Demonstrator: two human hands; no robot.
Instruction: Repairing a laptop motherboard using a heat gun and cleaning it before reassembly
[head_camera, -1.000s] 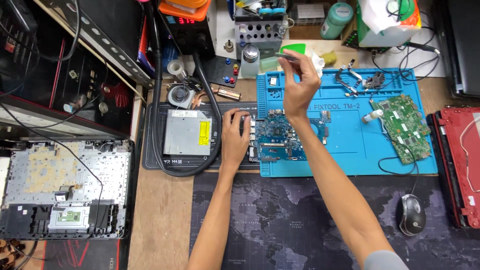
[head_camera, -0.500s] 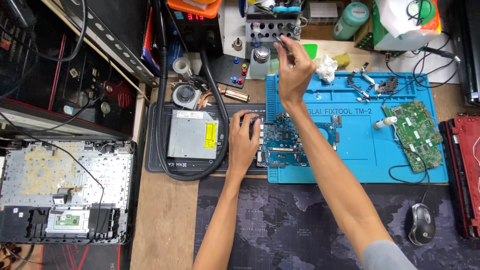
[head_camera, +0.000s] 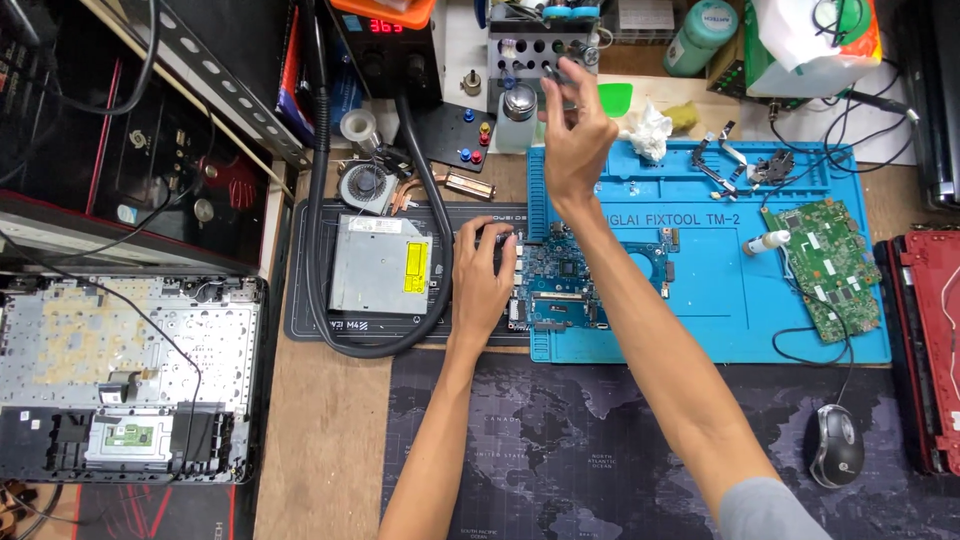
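The left hand (head_camera: 487, 275) lies flat and open on a blue circuit board (head_camera: 560, 280) on the rubbery blue mat (head_camera: 700, 300). The right hand (head_camera: 575, 135) pinches a thin tool (head_camera: 556, 72) near the tool rack (head_camera: 535, 40).

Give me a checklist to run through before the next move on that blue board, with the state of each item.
1. Left hand steadies the blue circuit board: ok, it rests on the board's left edge.
2. Board lies flat on the blue work mat: ok.
3. Right hand has its tool ready: cannot tell; it is raised by the tool rack, pinching something thin.
4. Black hose is off the board: ok, it loops around the silver drive.
5. Green circuit board is out of the way: ok, at the mat's right end.
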